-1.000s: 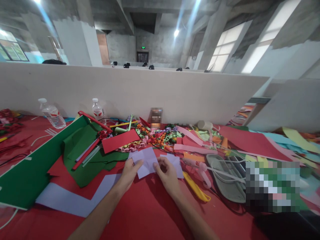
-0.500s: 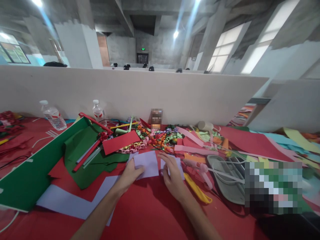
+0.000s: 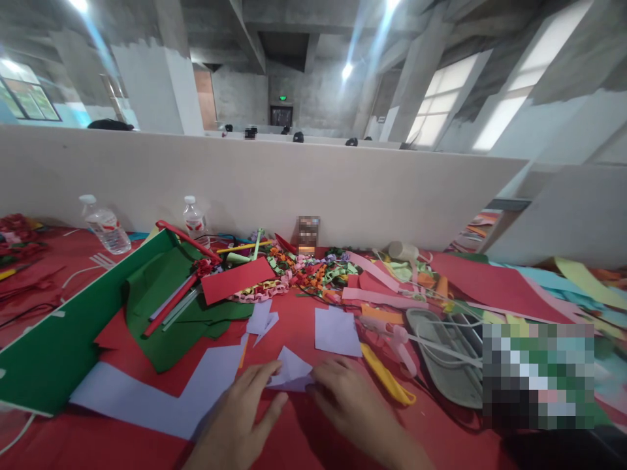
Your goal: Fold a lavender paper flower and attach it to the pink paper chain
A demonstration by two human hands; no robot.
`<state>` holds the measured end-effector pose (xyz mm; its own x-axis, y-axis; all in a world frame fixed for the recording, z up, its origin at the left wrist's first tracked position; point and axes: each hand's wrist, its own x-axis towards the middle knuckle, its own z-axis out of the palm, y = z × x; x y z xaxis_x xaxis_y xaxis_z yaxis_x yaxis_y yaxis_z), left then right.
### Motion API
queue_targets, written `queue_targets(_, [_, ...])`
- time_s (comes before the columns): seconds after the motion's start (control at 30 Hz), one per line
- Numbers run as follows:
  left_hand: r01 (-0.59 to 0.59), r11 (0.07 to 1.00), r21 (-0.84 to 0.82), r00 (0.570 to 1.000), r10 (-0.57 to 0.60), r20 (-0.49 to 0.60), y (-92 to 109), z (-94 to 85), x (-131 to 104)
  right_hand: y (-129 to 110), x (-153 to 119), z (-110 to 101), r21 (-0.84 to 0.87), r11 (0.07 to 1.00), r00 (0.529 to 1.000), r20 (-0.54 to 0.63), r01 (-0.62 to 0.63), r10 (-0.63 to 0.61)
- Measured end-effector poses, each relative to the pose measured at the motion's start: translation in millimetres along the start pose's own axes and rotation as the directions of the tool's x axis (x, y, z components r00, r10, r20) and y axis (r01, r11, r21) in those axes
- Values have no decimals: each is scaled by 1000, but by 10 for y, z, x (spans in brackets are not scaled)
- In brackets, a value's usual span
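Observation:
A light purple paper square is partly folded, its upper part rising to a point, and lies on the red table between my hands. My left hand is open, thumb and index finger apart, with fingertips touching the paper's left corner. At the right corner, my right hand has its fingers bent and closed on the paper's edge; its thumb is mostly hidden. A second, flat purple square lies just beyond my right hand. Beyond the left hand are small folded purple pieces.
Left are an L-shaped purple sheet, green paper and a green board. On the right lie a yellow cutter, a pink glue gun and a grey tray. Paper chains and two bottles stand behind.
Both hands have come closer to me with the purple square, which was flat and now shows a fold. The second square and small purple pieces are now uncovered.

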<state>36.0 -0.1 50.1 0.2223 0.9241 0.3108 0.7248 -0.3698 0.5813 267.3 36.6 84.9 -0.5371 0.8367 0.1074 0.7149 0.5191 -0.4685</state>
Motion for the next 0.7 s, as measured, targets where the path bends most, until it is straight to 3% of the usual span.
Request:
queue_targets(0.1, [-142, 962, 235, 979, 172, -112, 14, 152, -112, 7, 169, 58, 103, 994, 999, 1, -41, 41])
queue_targets(0.17, [-201, 888, 414, 934, 301, -193, 1, 277, -125, 47, 279, 135, 171, 984, 998, 5, -55, 55])
queue_targets(0.27, [-259, 789, 557, 869, 442, -222, -11, 443, -122, 113, 369, 256, 220, 973, 997, -26, -65, 73])
queue_targets(0.43, [-279, 751, 598, 849, 484, -212, -8, 607, -131, 117, 383, 312, 187, 976, 988, -88, -112, 130])
queue_targets(0.57, [-280, 746, 605, 883, 447, -143, -36, 631, -130, 90, 407, 302, 145, 982, 986, -90, -125, 139])
queue_targets(0.7, [-285, 715, 638, 887, 450, -109, -61, 644, -124, 102, 410, 319, 105, 990, 987, -116, -97, 109])
